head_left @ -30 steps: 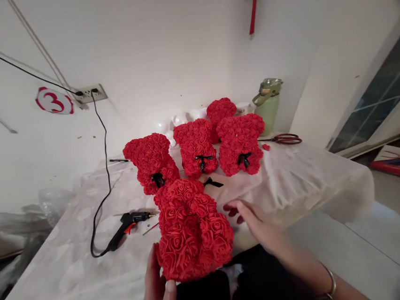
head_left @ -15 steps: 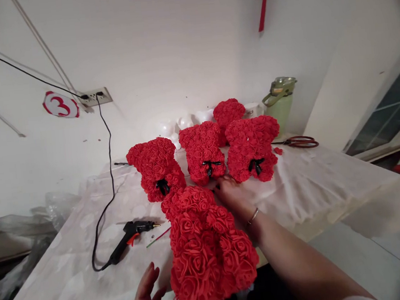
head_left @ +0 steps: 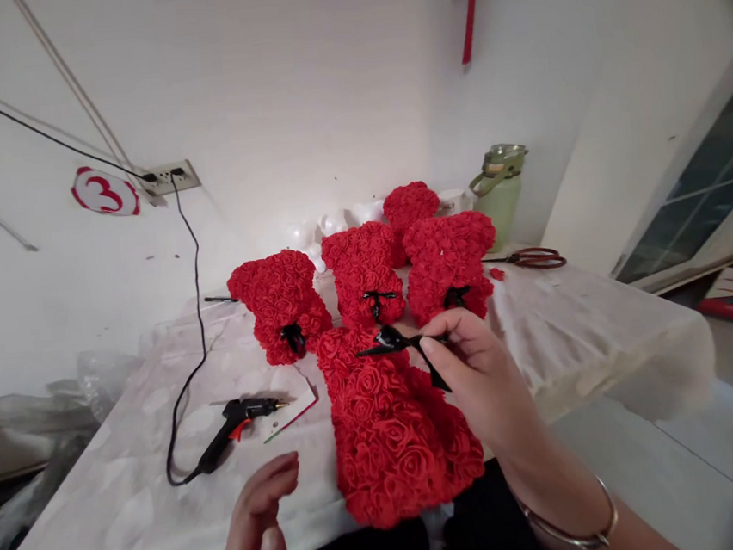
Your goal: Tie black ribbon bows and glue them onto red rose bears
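My right hand (head_left: 479, 368) pinches a black ribbon bow (head_left: 391, 339) by its right side, above the nearest red rose bear (head_left: 396, 445). That bear, covered in red foam roses, lies at the table's front edge. My left hand (head_left: 260, 519) is apart from it, to its left, with fingers held out and nothing in them. Behind stand three more rose bears: a left one (head_left: 277, 288), a middle one (head_left: 362, 262) and a right one (head_left: 452, 254), each with a black bow low on its front. Another red rose figure (head_left: 412, 210) is partly hidden behind them.
A black glue gun (head_left: 238, 426) lies on the left, its cord running to the wall outlet (head_left: 172, 177). Beside its nozzle is a small card (head_left: 304, 398). Scissors (head_left: 533, 259) and a green bottle (head_left: 501, 188) are at the back right. White balls (head_left: 332, 222) line the wall.
My right hand has come back from the standing bears, now with a black bow in its fingers. The nearest bear has shifted slightly right. My left hand stays beside it, empty.
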A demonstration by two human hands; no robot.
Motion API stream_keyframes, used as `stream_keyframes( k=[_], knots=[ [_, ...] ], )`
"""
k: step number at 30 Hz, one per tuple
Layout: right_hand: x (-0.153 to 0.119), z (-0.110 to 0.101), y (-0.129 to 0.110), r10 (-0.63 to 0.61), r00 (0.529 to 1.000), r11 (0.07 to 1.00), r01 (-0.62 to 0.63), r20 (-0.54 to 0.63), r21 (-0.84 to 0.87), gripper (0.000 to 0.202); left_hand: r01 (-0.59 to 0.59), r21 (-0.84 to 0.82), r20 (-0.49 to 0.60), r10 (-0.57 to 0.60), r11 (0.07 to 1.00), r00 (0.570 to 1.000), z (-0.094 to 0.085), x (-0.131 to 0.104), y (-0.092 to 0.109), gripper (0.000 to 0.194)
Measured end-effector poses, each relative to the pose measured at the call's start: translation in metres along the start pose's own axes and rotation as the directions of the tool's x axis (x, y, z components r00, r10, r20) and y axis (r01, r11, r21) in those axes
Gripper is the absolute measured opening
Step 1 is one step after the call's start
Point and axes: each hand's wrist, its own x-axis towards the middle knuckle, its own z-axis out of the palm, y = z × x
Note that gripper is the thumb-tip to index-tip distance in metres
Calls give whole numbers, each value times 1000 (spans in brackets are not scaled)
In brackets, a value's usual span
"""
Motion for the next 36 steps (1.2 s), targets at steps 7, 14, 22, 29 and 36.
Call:
stream_keyframes(
  k=[7,14,22,29,36],
  knots=[
    [-40,26,-35,-56,955,996,32,291,87,10,-226,-10,278,220,974,935,1,29,56,32],
    [-52,36,-42,-97,895,990,40,436,139,25,-239,20,233,228,971,945,15,32,81,7],
    [-50,36,-47,-75,858,995,34,507,90,11,-264,87,367,215,961,905,17,31,84,15],
    [-50,37,-43,55,863,978,-149,503,148,2,-258,78,385,210,963,899,17,33,83,12],
    [-51,41,-40,61,854,969,-174,517,173,3,-264,149,331,203,953,921,17,32,83,7]
  ],
)
